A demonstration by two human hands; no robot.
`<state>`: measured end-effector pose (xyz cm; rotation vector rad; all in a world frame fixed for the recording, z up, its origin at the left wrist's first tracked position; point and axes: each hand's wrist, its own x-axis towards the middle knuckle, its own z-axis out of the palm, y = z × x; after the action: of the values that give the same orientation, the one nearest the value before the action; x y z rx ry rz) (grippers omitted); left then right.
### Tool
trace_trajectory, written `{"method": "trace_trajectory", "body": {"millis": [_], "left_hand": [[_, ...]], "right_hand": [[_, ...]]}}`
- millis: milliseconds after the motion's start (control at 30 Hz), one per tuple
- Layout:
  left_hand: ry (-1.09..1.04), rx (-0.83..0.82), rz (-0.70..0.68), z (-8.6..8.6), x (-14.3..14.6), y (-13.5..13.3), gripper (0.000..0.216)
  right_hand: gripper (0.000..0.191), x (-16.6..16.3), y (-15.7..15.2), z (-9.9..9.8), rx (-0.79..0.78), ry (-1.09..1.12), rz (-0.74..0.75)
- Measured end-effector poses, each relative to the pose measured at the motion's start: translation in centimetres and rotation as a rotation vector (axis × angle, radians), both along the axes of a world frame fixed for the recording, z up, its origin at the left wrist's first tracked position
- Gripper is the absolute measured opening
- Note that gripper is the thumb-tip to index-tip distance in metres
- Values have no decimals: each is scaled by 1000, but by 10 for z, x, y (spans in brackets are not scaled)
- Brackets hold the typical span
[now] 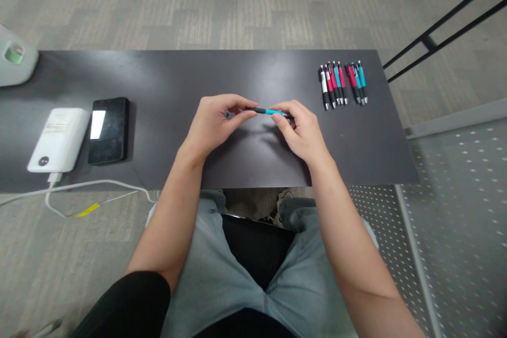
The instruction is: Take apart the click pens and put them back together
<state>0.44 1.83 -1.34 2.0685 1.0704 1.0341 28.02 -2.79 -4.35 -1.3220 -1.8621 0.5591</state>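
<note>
In front of me, over the middle of the table, a teal and black pen (269, 111) lies level between my two hands. The thumb and fingers of my left hand (217, 119) are closed on its black grip end. A small greyish piece (228, 114) shows inside the curl of that hand; whether it belongs to the pen I cannot tell. My right hand (299, 124) pinches the teal barrel near the other end, and its fingers partly hide that end.
At the far right of the dark table (170, 132) lie two groups of pens, one of several (332, 84), one of red and teal (356, 83). A black phone (114, 137), a white power bank (59, 140) with a cable (99, 183) and a white container (18, 66) are left.
</note>
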Motion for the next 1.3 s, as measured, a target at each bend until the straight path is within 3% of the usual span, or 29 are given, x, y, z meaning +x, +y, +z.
{"method": "trace_trajectory", "body": {"millis": [267, 400, 600, 867, 1100, 1300], "left_hand": [[92, 25, 10, 1, -3, 2, 16], [80, 35, 6, -1, -4, 2, 20], [3, 151, -47, -11, -4, 7, 18], [3, 203, -42, -17, -6, 13, 19], [0, 213, -6, -15, -7, 13, 25], [24, 164, 57, -11, -12, 14, 36]], "right_hand": [[32, -2, 1, -5, 42, -21, 28], [37, -3, -1, -9, 7, 6, 52], [39, -2, 4, -16, 142, 10, 59], [46, 0, 4, -18, 152, -44, 19], [24, 1, 6, -19, 176, 10, 40], [21, 4, 8, -19, 200, -4, 2]]}}
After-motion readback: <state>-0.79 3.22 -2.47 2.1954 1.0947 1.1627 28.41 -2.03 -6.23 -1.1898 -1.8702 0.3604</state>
